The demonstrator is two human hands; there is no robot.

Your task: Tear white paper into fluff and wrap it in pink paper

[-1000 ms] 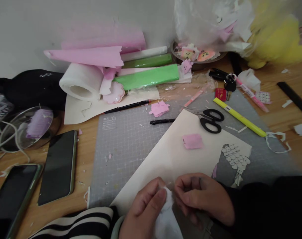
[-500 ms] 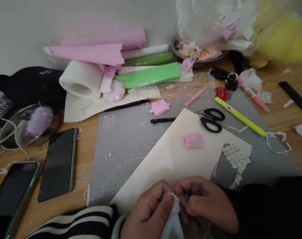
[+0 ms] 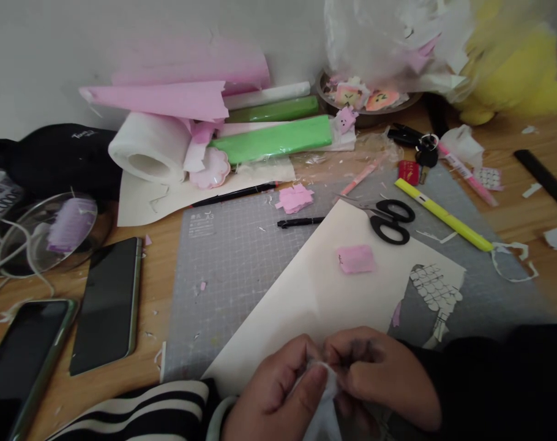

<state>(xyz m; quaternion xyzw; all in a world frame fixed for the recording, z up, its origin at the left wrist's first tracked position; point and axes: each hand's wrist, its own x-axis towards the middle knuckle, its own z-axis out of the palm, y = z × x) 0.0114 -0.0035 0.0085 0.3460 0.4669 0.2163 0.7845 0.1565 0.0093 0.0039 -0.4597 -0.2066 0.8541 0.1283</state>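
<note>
At the bottom of the view my left hand and my right hand meet, both pinching a small piece of soft white paper between thumbs and fingers. They hover over the near corner of a cream sheet of card that lies on a grey cutting mat. A folded pink paper scrap rests on the card, just beyond my hands. Black scissors lie at the card's far edge. My left sleeve is striped, my right sleeve black.
Two phones lie left of the mat. Rolls of pink, white and green paper are piled at the back wall. A yellow marker, black pen, pink scraps and a yellow plush surround the mat.
My hands have closed together and slid slightly down and right, the white paper now squeezed tighter between them. Everything on the desk stays put.
</note>
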